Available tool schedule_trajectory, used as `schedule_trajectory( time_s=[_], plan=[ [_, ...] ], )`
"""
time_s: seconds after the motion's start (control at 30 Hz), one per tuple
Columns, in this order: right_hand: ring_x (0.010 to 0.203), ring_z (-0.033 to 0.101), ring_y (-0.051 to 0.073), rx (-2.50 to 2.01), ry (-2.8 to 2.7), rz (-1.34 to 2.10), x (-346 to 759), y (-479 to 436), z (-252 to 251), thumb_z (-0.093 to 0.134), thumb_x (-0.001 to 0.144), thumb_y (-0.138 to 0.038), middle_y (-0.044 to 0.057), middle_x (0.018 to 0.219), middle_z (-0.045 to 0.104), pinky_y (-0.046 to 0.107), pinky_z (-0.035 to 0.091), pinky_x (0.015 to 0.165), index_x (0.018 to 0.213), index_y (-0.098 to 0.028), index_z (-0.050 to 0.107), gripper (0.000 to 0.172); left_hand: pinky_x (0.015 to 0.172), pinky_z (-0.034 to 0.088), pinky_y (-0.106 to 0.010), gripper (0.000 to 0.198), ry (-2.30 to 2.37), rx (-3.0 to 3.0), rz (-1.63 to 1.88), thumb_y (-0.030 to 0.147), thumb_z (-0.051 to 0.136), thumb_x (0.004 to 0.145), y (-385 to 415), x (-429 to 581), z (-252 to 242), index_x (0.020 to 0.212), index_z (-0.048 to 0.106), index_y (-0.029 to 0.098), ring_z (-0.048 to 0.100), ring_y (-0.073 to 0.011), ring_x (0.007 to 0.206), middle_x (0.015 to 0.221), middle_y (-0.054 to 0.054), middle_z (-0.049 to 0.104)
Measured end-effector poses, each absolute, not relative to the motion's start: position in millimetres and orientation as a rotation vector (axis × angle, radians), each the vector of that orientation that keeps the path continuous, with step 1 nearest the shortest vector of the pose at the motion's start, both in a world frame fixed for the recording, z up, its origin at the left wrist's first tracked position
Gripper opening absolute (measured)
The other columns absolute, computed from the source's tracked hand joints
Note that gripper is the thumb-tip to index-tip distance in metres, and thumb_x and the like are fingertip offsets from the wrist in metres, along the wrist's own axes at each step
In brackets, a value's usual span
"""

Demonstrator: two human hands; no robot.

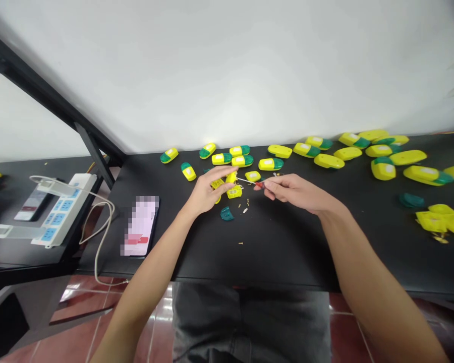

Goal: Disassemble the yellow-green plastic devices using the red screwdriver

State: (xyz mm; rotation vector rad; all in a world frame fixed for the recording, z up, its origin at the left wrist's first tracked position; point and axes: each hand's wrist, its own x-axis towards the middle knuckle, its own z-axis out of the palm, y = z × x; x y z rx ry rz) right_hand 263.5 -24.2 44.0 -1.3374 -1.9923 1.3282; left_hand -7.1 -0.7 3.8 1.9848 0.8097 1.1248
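Okay, nearest you are your grey jeans (249,322), just below the front edge of the black desk (287,247). Your left hand (208,190) is spread open, fingers lying over an opened yellow plastic casing (234,191). Your right hand (293,191) pinches a small red-handled screwdriver (259,185), its thin shaft reaching left to the casing, just beside your left fingers. Just below your hands lie tiny brass screws (246,202) and a teal shell piece (227,214). To your left, a phone (139,227) with a pixelated screen sits on the desk, and past it a white power strip (60,209) rests on a second dark desk. Farther off, yellow-and-green capsule casings (306,149) spread along the desk toward a white wall (227,65); their white labels show no readable writing.
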Motion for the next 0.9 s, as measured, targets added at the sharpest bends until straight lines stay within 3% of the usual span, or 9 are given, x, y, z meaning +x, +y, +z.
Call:
schedule_trajectory(
  time_s=[0.13, 0.27, 0.33, 0.4, 0.57, 0.7, 0.83, 0.9],
  plan=[
    [0.056, 0.037, 0.012, -1.293, -2.006, 1.187, 262.1, -21.4, 38.3, 0.048, 0.097, -0.062, -0.003, 0.059, 0.044, 0.030, 0.032, 0.058, 0.062, -0.021, 0.049, 0.054, 0.112, 0.052, -0.044, 0.040, 0.817, 1.984, 1.153, 0.040, 0.074, 0.093, -0.6, -6.3, 0.6, 0.131, 0.073, 0.028, 0.067, -0.0242, 0.126, 0.135, -0.011, 0.072],
    [0.058, 0.051, 0.016, -1.328, -2.017, 0.897, 260.1, -19.0, 28.2, 0.054, 0.094, -0.045, 0.002, 0.068, 0.066, 0.030, 0.040, 0.057, 0.084, -0.020, 0.074, 0.034, 0.103, 0.057, -0.038, 0.044, 0.848, 1.931, 1.146, 0.043, 0.074, 0.093, -1.2, -5.9, -3.7, 0.134, 0.071, 0.027, 0.069, -0.0221, 0.119, 0.130, -0.011, 0.072],
    [0.068, 0.065, 0.020, -1.320, -2.003, 0.725, 258.5, -18.0, 22.6, 0.055, 0.093, -0.037, 0.006, 0.086, 0.078, 0.032, 0.049, 0.064, 0.098, -0.020, 0.080, 0.031, 0.099, 0.059, -0.034, 0.045, 0.872, 1.911, 1.140, 0.043, 0.074, 0.093, -1.4, -5.9, -6.0, 0.135, 0.071, 0.027, 0.069, -0.0202, 0.116, 0.128, -0.010, 0.072],
    [0.085, 0.074, 0.024, -1.268, -2.004, 0.568, 257.1, -17.2, 17.4, 0.056, 0.093, -0.033, 0.008, 0.101, 0.082, 0.035, 0.055, 0.076, 0.100, -0.020, 0.082, 0.030, 0.096, 0.059, -0.032, 0.045, 0.894, 1.896, 1.143, 0.042, 0.075, 0.092, -1.4, -5.5, -7.9, 0.134, 0.071, 0.027, 0.068, -0.0188, 0.114, 0.127, -0.010, 0.071],
    [0.094, 0.077, 0.024, -1.185, -2.001, 0.345, 255.3, -17.3, 13.4, 0.054, 0.097, -0.028, 0.005, 0.103, 0.083, 0.035, 0.058, 0.084, 0.098, -0.025, 0.083, 0.028, 0.090, 0.059, -0.030, 0.046, 0.918, 1.798, 1.145, 0.043, 0.076, 0.091, -2.7, -3.0, -7.4, 0.133, 0.072, 0.026, 0.066, -0.0145, 0.099, 0.116, -0.007, 0.072],
    [0.090, 0.073, 0.024, -1.251, -2.025, 0.542, 254.3, -21.2, 25.3, 0.057, 0.097, -0.037, 0.006, 0.103, 0.081, 0.035, 0.055, 0.081, 0.101, -0.025, 0.080, 0.026, 0.094, 0.059, -0.033, 0.047, 0.911, 1.698, 1.117, 0.046, 0.077, 0.089, -3.6, -2.6, -3.1, 0.132, 0.072, 0.028, 0.067, -0.0164, 0.102, 0.119, -0.007, 0.072],
    [0.066, 0.061, 0.019, -1.315, -2.143, 0.904, 257.8, -23.7, 35.8, 0.043, 0.102, -0.049, 0.004, 0.077, 0.073, 0.032, 0.048, 0.066, 0.079, -0.022, 0.071, 0.045, 0.103, 0.057, -0.039, 0.048, 0.902, 1.703, 1.151, 0.047, 0.078, 0.088, -2.0, -4.3, -2.1, 0.132, 0.073, 0.028, 0.065, -0.0228, 0.121, 0.133, -0.010, 0.069],
    [0.063, 0.058, 0.018, -1.334, -2.143, 0.915, 261.5, -22.2, 34.8, 0.046, 0.099, -0.048, 0.004, 0.071, 0.070, 0.032, 0.045, 0.064, 0.078, -0.021, 0.071, 0.043, 0.103, 0.057, -0.040, 0.048, 0.879, 1.745, 1.133, 0.047, 0.078, 0.088, -1.6, -4.3, -2.1, 0.131, 0.073, 0.027, 0.066, -0.0232, 0.120, 0.133, -0.011, 0.070]
  ],
)
